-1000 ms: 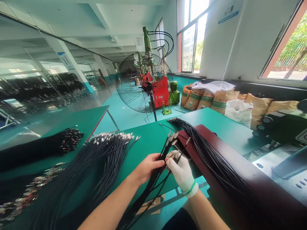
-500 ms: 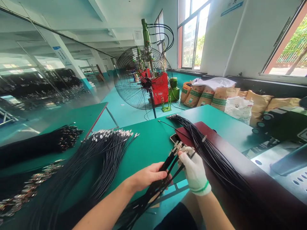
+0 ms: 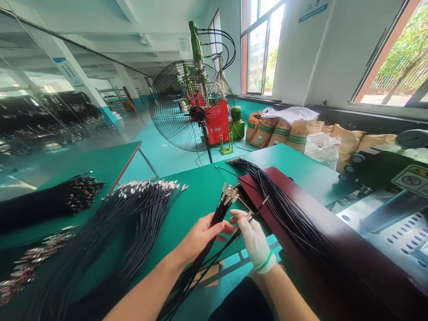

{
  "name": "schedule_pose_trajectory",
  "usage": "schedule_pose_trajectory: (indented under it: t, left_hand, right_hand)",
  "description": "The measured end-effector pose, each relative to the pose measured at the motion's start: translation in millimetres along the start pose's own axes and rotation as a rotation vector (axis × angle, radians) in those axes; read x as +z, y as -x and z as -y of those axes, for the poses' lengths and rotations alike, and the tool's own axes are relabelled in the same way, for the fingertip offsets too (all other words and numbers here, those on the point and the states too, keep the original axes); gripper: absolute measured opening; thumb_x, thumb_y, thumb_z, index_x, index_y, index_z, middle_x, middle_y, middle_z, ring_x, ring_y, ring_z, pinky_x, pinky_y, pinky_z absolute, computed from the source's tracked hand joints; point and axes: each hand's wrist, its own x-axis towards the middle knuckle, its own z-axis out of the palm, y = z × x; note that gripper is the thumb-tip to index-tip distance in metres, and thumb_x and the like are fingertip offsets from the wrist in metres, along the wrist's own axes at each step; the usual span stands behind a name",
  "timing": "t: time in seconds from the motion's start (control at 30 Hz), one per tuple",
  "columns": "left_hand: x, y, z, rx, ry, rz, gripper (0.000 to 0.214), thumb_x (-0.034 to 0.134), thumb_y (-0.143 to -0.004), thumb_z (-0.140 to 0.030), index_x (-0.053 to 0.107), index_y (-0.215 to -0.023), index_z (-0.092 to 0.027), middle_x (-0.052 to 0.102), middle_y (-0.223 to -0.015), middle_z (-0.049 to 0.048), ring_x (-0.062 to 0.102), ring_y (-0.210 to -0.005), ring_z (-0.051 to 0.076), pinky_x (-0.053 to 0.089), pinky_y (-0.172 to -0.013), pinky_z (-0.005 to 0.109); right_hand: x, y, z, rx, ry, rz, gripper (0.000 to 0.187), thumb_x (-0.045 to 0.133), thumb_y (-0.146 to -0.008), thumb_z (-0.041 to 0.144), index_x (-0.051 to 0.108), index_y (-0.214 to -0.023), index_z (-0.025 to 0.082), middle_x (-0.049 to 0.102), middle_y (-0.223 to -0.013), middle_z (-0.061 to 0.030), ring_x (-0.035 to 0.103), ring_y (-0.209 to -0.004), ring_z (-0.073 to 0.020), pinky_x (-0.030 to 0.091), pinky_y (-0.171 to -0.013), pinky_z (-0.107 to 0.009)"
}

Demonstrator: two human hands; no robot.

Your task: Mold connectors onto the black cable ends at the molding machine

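My bare left hand point(image 3: 207, 232) is wrapped round a bundle of black cables point(image 3: 219, 214) with metal end fittings pointing up and away from me. Just right of it, my right hand point(image 3: 251, 236), in a white glove with a green cuff, pinches a few separate black cables point(image 3: 230, 240) near their metal ends. The lower lengths of both groups hang toward my lap. Beyond my right hand, another bundle of black cables point(image 3: 284, 200) lies across a dark red board point(image 3: 314, 205).
A large pile of black cables point(image 3: 147, 223) covers the left of the green table point(image 3: 197, 183). Another thick cable bundle point(image 3: 40, 200) lies farther left. A black fan point(image 3: 197, 113) stands beyond the table. Machinery point(image 3: 384, 178) is at the right, with sacks point(image 3: 281, 129) along the wall.
The fittings that were close together at both hands are now split. The left hand's bundle stands apart to the left, and the right hand has drawn a few cables lower and nearer to me.
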Motion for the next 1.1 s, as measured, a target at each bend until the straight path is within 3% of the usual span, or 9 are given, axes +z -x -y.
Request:
schedule_pose_trajectory:
  t: [0.07,0.2,0.37,0.5,0.7,0.87,0.93,1.03,1.1]
  left_hand:
    - [-1.2,-2,1,-0.011,-0.048,0.047,0.029,0.055,-0.078,-0.037,0.055,-0.097,-0.015,0.059,-0.096,0.0064,0.055,-0.088,0.020,0.044,-0.072,0.030]
    - [0.7,-3,12,-0.091,-0.070,0.086,0.022,0.056,-0.077,-0.034,0.053,-0.087,-0.015,0.055,-0.077,0.0009,0.050,-0.066,0.012,0.041,-0.060,0.025]
    - [7.9,2,18,-0.110,0.033,0.148,0.021,0.060,-0.072,-0.029,0.050,-0.083,-0.015,0.045,-0.063,-0.0046,0.039,-0.052,0.007,0.030,-0.049,0.020]
    - [8.9,3,17,-0.145,-0.025,0.170,0.021,0.064,-0.066,-0.023,0.045,-0.069,-0.015,0.042,-0.054,-0.0060,0.037,-0.046,0.006,0.027,-0.045,0.020]
    - [0.1,1,0,0.055,-0.039,-0.073,0.016,0.056,-0.075,-0.028,0.053,-0.083,-0.014,0.050,-0.072,-0.0015,0.043,-0.062,0.009,0.036,-0.059,0.022]
    - [4.3,-1,4,0.047,-0.060,-0.002,0.023,0.056,-0.076,-0.030,0.052,-0.093,-0.015,0.053,-0.087,0.0030,0.048,-0.079,0.015,0.041,-0.070,0.026]
    - [7.5,-1,11,0.032,-0.042,0.024,0.022,0.055,-0.078,-0.031,0.050,-0.093,-0.016,0.053,-0.083,0.0020,0.049,-0.075,0.014,0.041,-0.068,0.026]
    - [6.5,4,14,-0.006,0.044,0.130,0.020,0.051,-0.080,-0.032,0.045,-0.092,-0.017,0.049,-0.071,-0.0016,0.047,-0.060,0.010,0.040,-0.057,0.024]
    - [2.5,8,9,-0.025,0.058,0.217,0.019,0.051,-0.080,-0.031,0.043,-0.091,-0.018,0.044,-0.063,-0.0048,0.042,-0.051,0.007,0.036,-0.050,0.021]
  right_hand:
    - [2,0,-4,-0.049,0.011,-0.005,0.037,0.045,-0.082,0.050,0.056,-0.082,0.015,0.055,-0.069,-0.0026,0.050,-0.062,-0.0137,0.042,-0.058,-0.026]
    - [-1,-1,1,-0.065,0.114,-0.161,0.038,0.043,-0.083,0.050,0.054,-0.071,0.016,0.053,-0.063,-0.0013,0.049,-0.060,-0.0142,0.042,-0.059,-0.027]
    - [-6,0,18,-0.127,0.094,-0.046,0.040,0.044,-0.083,0.050,0.062,-0.092,0.016,0.064,-0.088,-0.0080,0.057,-0.085,-0.0218,0.044,-0.078,-0.033]
    - [-5,4,16,-0.042,0.063,-0.003,0.047,0.041,-0.085,0.051,0.062,-0.105,0.015,0.064,-0.100,-0.0109,0.055,-0.100,-0.0249,0.039,-0.093,-0.039]
    - [7,11,-7,-0.095,-0.015,0.225,0.042,0.034,-0.090,0.046,0.057,-0.115,0.020,0.057,-0.117,-0.0070,0.050,-0.110,-0.0234,0.040,-0.094,-0.039]
    - [13,10,-32,-0.104,0.075,0.134,0.045,0.037,-0.088,0.046,0.046,-0.126,0.023,0.047,-0.129,-0.0053,0.040,-0.121,-0.0220,0.029,-0.105,-0.040]
    - [9,10,-33,-0.090,0.156,0.140,0.051,0.038,-0.087,0.050,0.044,-0.128,0.022,0.051,-0.124,-0.0077,0.044,-0.117,-0.0242,0.026,-0.105,-0.042]
    - [3,10,-21,0.048,0.177,0.318,0.061,0.040,-0.083,0.056,0.039,-0.132,0.019,0.064,-0.097,-0.0091,0.062,-0.087,-0.0256,0.043,-0.089,-0.047]
    - [2,8,-9,0.114,0.116,0.425,0.063,0.047,-0.080,0.056,0.041,-0.130,0.019,0.065,-0.091,-0.0078,0.063,-0.082,-0.0251,0.047,-0.082,-0.044]
